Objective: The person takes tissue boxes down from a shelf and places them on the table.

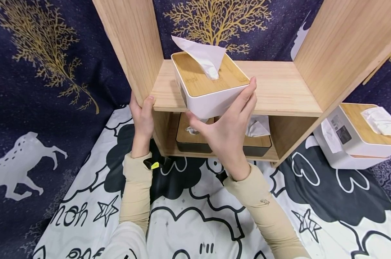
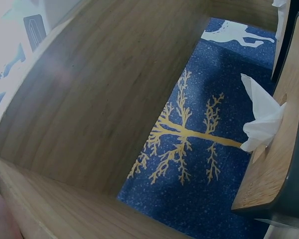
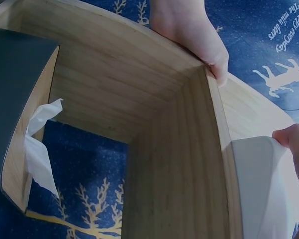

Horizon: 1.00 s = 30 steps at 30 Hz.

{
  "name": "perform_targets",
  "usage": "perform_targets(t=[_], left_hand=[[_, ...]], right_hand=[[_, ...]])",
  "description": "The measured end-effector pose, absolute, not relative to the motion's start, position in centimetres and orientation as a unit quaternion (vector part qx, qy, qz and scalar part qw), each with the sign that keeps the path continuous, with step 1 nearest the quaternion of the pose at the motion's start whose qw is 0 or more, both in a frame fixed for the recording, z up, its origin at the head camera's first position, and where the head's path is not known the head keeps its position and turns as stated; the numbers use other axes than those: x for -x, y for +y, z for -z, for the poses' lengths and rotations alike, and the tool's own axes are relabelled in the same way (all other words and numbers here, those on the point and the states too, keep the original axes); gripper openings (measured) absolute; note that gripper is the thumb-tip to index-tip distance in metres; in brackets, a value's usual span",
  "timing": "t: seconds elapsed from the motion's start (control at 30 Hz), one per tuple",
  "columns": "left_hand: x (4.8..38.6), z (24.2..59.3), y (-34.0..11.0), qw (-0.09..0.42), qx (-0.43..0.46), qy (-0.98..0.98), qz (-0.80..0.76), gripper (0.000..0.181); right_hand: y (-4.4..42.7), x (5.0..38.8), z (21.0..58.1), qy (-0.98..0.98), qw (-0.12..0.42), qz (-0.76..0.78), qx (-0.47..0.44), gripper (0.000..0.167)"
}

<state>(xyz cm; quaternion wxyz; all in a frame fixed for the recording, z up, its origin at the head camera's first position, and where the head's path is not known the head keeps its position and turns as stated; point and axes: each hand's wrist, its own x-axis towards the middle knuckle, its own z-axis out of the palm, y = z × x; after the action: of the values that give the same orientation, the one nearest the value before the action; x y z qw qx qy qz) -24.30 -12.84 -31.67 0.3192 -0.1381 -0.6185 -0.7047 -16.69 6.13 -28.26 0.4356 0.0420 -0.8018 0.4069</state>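
My right hand [image 1: 229,131] holds a white tissue box [image 1: 211,102] with a bamboo lid, thumb and fingers on its near corners. The box tilts at the front edge of the middle board of a wooden shelf unit [image 1: 279,86], a tissue sticking up from its slot. My left hand [image 1: 142,120] grips the unit's left side where the board meets it, thumb on the front; its other fingertips are hidden. In the right wrist view the white box [image 3: 256,184] appears beside the board's edge, with part of the right hand [image 3: 296,149].
Black tissue boxes [image 1: 192,146] with wooden lids stand side by side in the lower compartment. On the right, a white tissue box [image 1: 370,144] sits on another white box [image 1: 347,160]. A patterned cloth [image 1: 195,223] lies underneath; dark blue fabric [image 1: 85,54] hangs behind.
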Motion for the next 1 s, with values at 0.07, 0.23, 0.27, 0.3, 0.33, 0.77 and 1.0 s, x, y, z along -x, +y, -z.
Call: perform_targets(t=[0.07, 0.23, 0.27, 0.3, 0.33, 0.77, 1.0], left_hand=[[24.3, 31.6, -12.8, 0.317, 0.14, -0.619, 0.705, 0.062], [24.3, 31.6, -12.8, 0.315, 0.142, -0.623, 0.702, 0.061], [24.3, 31.6, -12.8, 0.316, 0.142, -0.623, 0.701, 0.061], [24.3, 31.6, -12.8, 0.316, 0.141, -0.623, 0.701, 0.06], [24.3, 31.6, -12.8, 0.317, 0.141, -0.622, 0.702, 0.06], [24.1, 31.6, -12.7, 0.32, 0.135, -0.616, 0.707, 0.06], [24.2, 31.6, -12.7, 0.32, 0.136, -0.618, 0.705, 0.061]], right_hand=[[6.3, 16.7, 28.2, -0.802, 0.435, -0.406, -0.043, 0.131], [6.5, 16.7, 28.2, -0.803, 0.431, -0.408, -0.045, 0.132], [6.6, 16.7, 28.2, -0.804, 0.43, -0.408, -0.045, 0.132], [6.6, 16.6, 28.2, -0.806, 0.428, -0.406, -0.043, 0.133], [6.7, 16.6, 28.1, -0.809, 0.425, -0.404, -0.043, 0.133], [7.1, 16.3, 28.0, -0.82, 0.414, -0.392, -0.05, 0.132], [7.4, 16.1, 27.8, -0.828, 0.404, -0.386, -0.043, 0.132]])
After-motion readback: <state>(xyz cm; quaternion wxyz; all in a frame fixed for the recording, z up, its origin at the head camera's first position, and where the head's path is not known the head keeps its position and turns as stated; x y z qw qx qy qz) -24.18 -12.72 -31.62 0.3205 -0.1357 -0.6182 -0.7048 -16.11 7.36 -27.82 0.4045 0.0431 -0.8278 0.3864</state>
